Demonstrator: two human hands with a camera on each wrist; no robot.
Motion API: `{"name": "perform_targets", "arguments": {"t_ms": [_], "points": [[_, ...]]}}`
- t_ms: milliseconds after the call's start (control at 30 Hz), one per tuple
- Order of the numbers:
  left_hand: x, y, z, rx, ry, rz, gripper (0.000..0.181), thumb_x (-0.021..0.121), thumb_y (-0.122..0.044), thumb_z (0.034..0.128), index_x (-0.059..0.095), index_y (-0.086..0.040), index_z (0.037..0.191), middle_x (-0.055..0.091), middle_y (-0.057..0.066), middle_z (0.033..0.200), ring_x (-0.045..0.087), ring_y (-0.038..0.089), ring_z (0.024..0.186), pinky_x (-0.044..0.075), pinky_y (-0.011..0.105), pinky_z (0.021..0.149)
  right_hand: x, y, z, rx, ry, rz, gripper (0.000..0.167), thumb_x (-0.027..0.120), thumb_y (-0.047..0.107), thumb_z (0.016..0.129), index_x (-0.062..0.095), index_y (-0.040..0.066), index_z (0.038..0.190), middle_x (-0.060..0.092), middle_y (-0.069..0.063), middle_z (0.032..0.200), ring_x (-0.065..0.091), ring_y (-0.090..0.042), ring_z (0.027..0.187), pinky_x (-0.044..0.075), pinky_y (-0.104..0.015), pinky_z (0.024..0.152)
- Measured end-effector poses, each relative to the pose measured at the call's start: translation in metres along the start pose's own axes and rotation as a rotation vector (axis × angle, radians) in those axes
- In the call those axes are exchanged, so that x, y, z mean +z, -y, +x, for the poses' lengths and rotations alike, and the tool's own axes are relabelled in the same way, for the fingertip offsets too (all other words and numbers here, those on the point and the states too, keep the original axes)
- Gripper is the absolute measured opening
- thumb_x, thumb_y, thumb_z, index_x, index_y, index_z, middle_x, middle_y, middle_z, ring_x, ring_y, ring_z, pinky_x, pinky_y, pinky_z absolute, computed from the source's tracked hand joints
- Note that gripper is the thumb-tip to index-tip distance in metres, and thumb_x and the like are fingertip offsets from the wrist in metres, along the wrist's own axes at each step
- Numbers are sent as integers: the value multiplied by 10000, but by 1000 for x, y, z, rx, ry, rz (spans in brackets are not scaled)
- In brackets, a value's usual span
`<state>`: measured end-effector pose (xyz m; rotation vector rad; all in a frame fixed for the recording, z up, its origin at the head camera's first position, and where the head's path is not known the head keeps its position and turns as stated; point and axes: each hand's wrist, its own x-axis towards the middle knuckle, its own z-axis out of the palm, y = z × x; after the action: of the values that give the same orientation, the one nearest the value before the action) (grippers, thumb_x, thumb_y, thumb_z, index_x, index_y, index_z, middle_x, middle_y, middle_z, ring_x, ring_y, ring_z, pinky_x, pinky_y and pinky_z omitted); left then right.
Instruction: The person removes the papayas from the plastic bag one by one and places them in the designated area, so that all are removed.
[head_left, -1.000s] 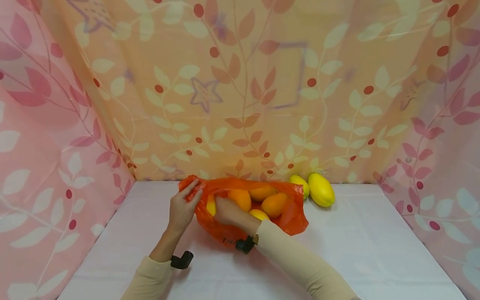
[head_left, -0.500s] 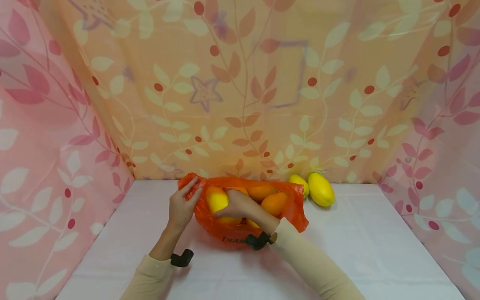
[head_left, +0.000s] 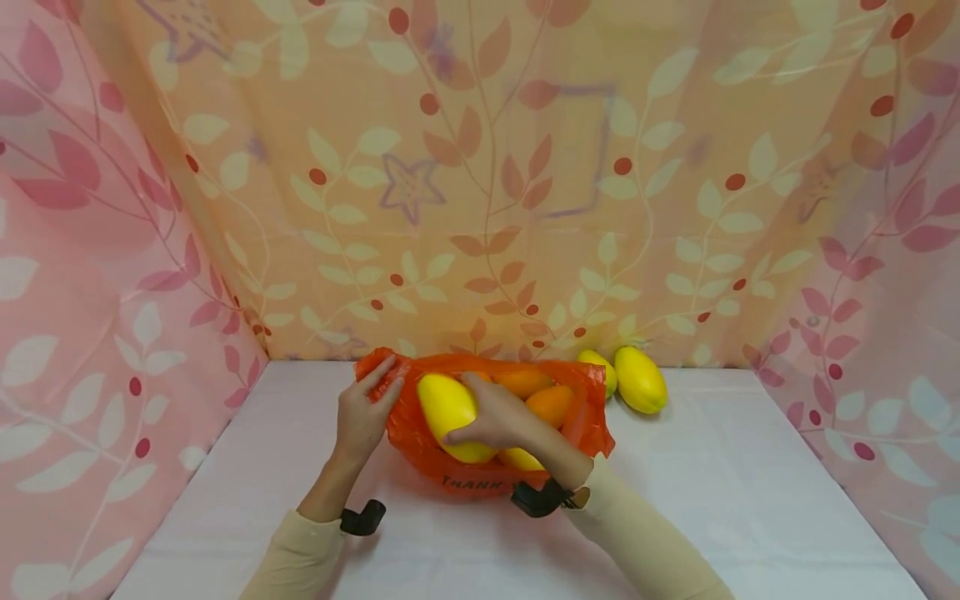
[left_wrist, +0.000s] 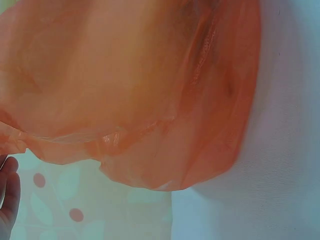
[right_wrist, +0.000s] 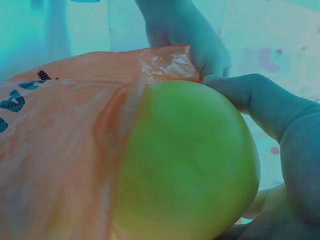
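Observation:
An orange-red plastic bag [head_left: 411,442] with dark print lies on the table, its mouth facing up. My left hand [head_left: 362,425] holds the bag's left rim between thumb and fingers. My right hand [head_left: 501,415] grips a large yellow mango [head_left: 444,410] at the bag's mouth, thumb on the near side. In the right wrist view the mango [right_wrist: 190,160] shows greenish, partly covered by the bag's edge. Several more mangoes, such as an orange-looking mango [head_left: 549,405], lie inside the bag. The left wrist view shows mostly the bag [left_wrist: 125,90], with fingertips at its left edge.
Two yellow mangoes stand outside behind the bag's right end: a whole mango [head_left: 641,380] and one partly hidden mango [head_left: 604,367]. A white cloth covers the table [head_left: 712,475]. Patterned curtains [head_left: 480,167] enclose the back and both sides.
My right hand has come up and back from deep in the bag, bringing the yellow mango into fuller view at the mouth. The left hand stays at the rim.

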<state>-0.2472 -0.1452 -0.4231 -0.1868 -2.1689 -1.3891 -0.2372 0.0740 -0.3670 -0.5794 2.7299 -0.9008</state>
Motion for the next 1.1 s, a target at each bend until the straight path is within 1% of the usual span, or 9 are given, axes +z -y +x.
{"name": "perform_targets", "arguments": {"t_ms": [300,433,600,733,833,967,1100], "points": [[0,2,-1,-20,4,13,393,703,-153,897,649,-53,1274,685,220,1176,701,334,914,501,55,689,-14,4,-17,-36,-19,44,919,799,419,729,346,164,1486,570,-68,1292,555,-241,999,503,-392,841],[0,1,0,-15,4,15,390,700,-153,899,650,-56,1274,688,223,1162,703,332,882,514,74,680,-22,9,-21,-56,-38,52,936,806,404,717,336,173,1493,569,-64,1274,555,-236,970,505,-379,808],[0,0,-1,-14,8,12,391,700,-161,900,651,-65,1276,695,214,1150,708,315,855,518,83,670,-34,16,-24,-59,-41,61,920,810,383,722,342,198,1492,567,-49,1253,550,-229,968,506,-358,777],[0,2,-3,-6,-3,18,388,711,-160,891,660,-65,1265,696,219,1141,709,320,876,516,78,672,-44,21,-28,-102,-49,37,868,797,335,733,367,215,1477,571,-25,1231,544,-217,975,495,-349,776],[-1,2,-3,-9,-4,13,390,716,-154,886,661,-62,1262,693,230,1142,703,332,873,509,71,666,-52,25,-31,-123,-64,40,866,796,324,736,367,225,1482,566,-7,1261,544,-212,998,497,-355,796],[-1,2,-3,-7,3,13,396,713,-148,888,655,-58,1269,690,233,1145,688,324,839,495,67,650,-64,29,-34,-107,-72,70,909,807,340,744,328,232,1509,544,-24,1323,552,-227,1021,505,-373,823],[-1,1,-2,5,5,25,391,702,-158,899,652,-65,1275,697,219,1133,668,284,787,501,94,625,-75,30,-35,-102,-93,53,927,812,369,739,314,252,1512,574,-53,1285,574,-234,995,509,-365,811]]}}
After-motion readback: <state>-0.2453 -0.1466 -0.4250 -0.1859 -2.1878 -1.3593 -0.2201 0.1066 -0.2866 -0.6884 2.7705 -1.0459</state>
